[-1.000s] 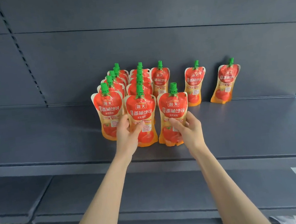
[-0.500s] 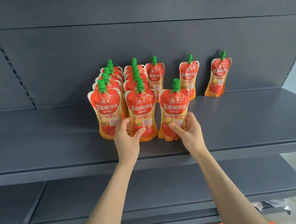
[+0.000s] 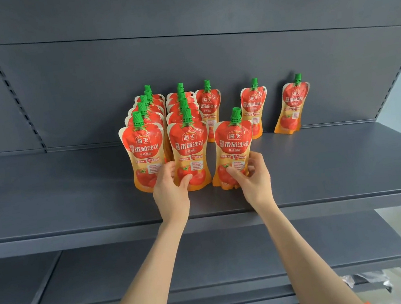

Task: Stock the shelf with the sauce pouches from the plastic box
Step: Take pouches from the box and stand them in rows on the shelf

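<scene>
Stocking part done: two filled rows of sauce pouches [image 3: 145, 154] stood on the shelf [image 3: 60, 196], the left hand [image 3: 171, 191] pinching the second row's front pouch [image 3: 189, 143], the right hand [image 3: 253, 182] gripping a tilted pouch [image 3: 234, 142] heading the third row — three rows apparently awaited filling; the plastic box lay out of view.

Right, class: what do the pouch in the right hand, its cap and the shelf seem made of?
Pouch: probably flexible plastic film, glossy; creases and highlights show. Cap: green moulded plastic, seemingly ribbed. Shelf: likely painted metal, matte dark grey, thin straight edge.
</scene>
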{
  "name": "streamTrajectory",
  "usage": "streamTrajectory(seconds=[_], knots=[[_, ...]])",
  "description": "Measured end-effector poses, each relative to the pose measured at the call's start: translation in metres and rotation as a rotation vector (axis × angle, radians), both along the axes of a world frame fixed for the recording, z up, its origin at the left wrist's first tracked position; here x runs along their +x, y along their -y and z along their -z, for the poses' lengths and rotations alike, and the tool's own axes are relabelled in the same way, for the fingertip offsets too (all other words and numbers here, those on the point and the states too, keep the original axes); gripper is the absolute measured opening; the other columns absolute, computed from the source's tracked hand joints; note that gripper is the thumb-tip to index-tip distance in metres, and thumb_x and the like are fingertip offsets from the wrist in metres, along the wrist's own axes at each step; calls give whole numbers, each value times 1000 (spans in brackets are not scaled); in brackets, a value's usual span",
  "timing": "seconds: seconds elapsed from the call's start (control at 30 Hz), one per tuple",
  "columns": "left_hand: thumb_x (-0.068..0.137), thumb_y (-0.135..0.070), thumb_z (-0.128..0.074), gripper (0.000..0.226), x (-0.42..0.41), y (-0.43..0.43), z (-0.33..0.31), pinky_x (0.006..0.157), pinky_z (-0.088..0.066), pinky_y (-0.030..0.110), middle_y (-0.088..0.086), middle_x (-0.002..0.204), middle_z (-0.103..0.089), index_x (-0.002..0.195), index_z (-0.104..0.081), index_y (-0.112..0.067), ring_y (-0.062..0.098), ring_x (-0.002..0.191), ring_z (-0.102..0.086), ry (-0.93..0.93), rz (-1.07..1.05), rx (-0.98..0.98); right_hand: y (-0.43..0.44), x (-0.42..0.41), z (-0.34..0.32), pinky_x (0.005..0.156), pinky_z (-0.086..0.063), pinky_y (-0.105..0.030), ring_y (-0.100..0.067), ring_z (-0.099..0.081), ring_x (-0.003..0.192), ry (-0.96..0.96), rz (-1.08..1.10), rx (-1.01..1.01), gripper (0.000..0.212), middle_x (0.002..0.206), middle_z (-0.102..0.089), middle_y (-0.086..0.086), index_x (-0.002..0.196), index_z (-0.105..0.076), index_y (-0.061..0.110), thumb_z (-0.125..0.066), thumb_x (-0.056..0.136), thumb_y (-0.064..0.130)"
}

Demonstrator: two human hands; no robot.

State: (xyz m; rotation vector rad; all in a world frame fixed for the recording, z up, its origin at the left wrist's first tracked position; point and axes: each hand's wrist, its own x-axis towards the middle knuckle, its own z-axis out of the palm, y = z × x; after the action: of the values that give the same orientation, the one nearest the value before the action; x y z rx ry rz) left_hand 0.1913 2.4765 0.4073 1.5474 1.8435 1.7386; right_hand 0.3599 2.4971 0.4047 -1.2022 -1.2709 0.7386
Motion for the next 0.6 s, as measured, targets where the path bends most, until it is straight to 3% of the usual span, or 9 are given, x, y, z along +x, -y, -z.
streamTrajectory(seconds=[0.33, 0.43, 0.53, 0.6], knots=[[80, -22, -73, 43, 0, 2, -1, 86, -53, 47, 13, 118, -58, 116, -57, -5, 31, 107, -58, -61, -33, -29, -1, 1, 1, 74, -55, -26, -5, -62, 88, 26, 17, 21, 38, 97, -63, 10, 108, -47, 21, -73, 80, 18], [80, -19, -72, 33, 4, 7, -1, 78, -53, 40, 11, 106, -60, 107, -60, -5, 27, 97, -59, -80, -40, 54, -2, 2, 2, 71, -56, -25, -8, -63, 89, 12, 16, 29, 36, 98, -65, 9, 106, -49, 21, -74, 80, 19], [86, -18, -65, 19, 15, 10, -5, 67, -53, 30, 8, 97, -64, 101, -62, -6, 16, 80, -59, -25, 44, 106, -4, 7, 2, 64, -53, -15, -6, -64, 85, 11, 31, 54, 28, 92, -65, 16, 99, -53, 23, -73, 81, 19], [89, -17, -61, 14, 26, 9, -9, 67, -51, 26, 4, 95, -65, 99, -63, -8, 14, 77, -58, 5, 103, 117, -8, 13, 2, 63, -52, -13, -6, -64, 83, 8, 44, 70, 23, 90, -65, 16, 95, -54, 24, -73, 81, 18]])
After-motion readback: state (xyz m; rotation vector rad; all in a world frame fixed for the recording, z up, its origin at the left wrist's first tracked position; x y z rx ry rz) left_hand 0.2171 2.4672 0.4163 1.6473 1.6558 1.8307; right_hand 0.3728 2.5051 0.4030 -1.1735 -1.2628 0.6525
